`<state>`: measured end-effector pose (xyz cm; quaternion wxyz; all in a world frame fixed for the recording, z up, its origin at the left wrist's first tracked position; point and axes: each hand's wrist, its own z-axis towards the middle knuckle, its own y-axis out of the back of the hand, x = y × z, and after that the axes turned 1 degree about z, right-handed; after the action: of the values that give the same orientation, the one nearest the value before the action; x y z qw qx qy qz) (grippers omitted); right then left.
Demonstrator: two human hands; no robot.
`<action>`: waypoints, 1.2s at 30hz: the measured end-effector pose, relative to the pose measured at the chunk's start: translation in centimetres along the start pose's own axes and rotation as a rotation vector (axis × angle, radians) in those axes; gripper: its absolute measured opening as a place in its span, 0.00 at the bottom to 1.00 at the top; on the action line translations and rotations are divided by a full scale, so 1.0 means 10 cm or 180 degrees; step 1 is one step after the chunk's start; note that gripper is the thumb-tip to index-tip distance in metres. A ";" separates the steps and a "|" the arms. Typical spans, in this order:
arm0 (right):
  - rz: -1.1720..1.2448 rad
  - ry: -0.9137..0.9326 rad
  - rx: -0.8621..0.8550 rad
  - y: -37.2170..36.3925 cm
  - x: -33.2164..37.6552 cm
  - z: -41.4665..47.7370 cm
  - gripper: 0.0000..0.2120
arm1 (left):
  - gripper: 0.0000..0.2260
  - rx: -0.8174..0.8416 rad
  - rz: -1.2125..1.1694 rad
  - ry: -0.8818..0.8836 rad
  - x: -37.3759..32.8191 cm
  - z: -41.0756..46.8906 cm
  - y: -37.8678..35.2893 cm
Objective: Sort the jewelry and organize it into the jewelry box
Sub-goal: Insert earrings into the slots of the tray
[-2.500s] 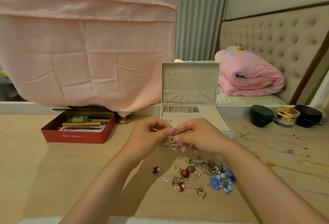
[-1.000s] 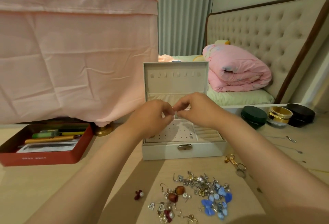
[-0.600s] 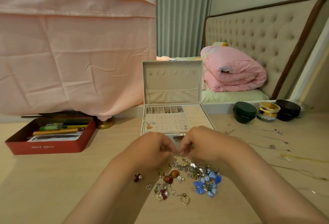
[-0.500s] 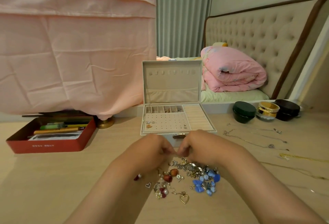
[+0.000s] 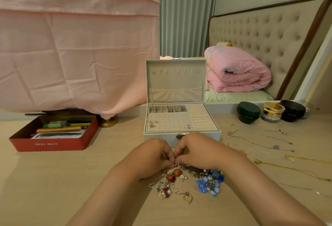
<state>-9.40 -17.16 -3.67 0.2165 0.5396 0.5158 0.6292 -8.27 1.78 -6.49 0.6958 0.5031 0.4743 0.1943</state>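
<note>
Jewelry [image 5: 190, 181] is piled on the worktop [image 5: 53, 181] just in front of the jewelry box [image 5: 181, 123]. Both hands are pinched together over the pile's far edge: the left hand [image 5: 152, 155] and right hand [image 5: 199, 151] are closed on something small and shiny. The open box is found right behind them. Nothing is in the way. Thin chains [image 5: 260, 141] are laid right of the box.

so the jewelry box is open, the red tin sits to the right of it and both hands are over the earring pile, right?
Not quite. The head view shows the red tin to the left of the open jewelry box, not the right. The rest holds: the left hand and right hand meet over the earring pile.
</note>
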 end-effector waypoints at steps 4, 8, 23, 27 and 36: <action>0.0423 -0.0009 -0.0143 0.02 -0.03 0.00 0.03 | 0.02 -0.0130 -0.0339 0.0160 -0.01 -0.03 0.03; 0.1353 -0.0066 -0.0479 0.09 -0.02 -0.03 0.02 | 0.03 -0.0588 -0.1052 0.0176 -0.04 -0.03 0.11; 0.2429 -0.0322 -0.1262 0.61 -0.16 0.35 0.04 | 0.02 -0.1184 -0.1342 0.0175 -0.17 0.70 0.51; 0.1366 -0.0400 -0.1559 0.83 -0.42 0.73 0.05 | 0.10 -0.0927 -0.0339 0.0233 -0.07 1.02 0.60; 0.0105 -0.0305 -0.0999 0.83 -0.57 1.23 0.06 | 0.17 -0.0410 0.0488 0.0212 0.11 1.43 0.58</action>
<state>5.94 -19.91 -0.35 0.3121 0.5369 0.3913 0.6791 5.74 -2.35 -1.27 0.6936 0.4854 0.4438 0.2937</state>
